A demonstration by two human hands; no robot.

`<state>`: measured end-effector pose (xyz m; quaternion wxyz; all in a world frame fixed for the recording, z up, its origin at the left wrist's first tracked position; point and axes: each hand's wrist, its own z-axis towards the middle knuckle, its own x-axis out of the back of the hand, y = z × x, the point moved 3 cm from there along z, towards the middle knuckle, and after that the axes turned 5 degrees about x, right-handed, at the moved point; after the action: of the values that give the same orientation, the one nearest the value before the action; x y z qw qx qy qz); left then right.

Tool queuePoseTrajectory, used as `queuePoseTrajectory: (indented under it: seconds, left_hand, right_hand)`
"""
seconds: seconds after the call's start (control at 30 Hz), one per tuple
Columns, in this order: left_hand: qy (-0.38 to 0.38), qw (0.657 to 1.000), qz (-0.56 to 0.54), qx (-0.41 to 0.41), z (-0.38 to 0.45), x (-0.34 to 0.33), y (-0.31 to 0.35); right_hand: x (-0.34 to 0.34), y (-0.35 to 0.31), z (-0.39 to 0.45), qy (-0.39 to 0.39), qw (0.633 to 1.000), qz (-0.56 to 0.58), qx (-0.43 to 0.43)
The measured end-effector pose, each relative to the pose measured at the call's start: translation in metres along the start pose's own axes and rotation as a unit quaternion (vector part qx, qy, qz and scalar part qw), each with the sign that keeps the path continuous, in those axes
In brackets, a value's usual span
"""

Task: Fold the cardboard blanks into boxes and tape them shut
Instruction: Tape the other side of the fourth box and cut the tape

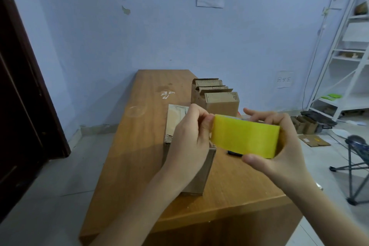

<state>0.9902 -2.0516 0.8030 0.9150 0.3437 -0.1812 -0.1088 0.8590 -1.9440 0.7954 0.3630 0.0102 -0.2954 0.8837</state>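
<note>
A yellow roll of tape (246,138) is held up in front of me above the wooden table (139,146). My right hand (279,146) grips the roll, thumb under it and fingers over its top. My left hand (189,142) pinches the tape's edge at the roll's left side. Beneath my left hand stands a folded cardboard box (201,173), partly hidden by the hand, with tape on its top (175,116). Another cardboard box (217,96) holding upright flat blanks sits further back on the table.
A small dark object (234,153) lies on the table under the roll. A dark door (20,96) is at the left. White shelving (349,56), flattened cardboard on the floor (313,140) and a folding chair frame (357,166) are at the right.
</note>
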Motion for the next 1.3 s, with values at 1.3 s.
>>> queuePoseTrajectory:
  seconds: [1.3]
  left_hand:
    - [0.092, 0.960, 0.191, 0.183, -0.012, 0.089, -0.022]
  right_hand:
    - [0.014, -0.009, 0.011, -0.119, 0.972, -0.174, -0.100]
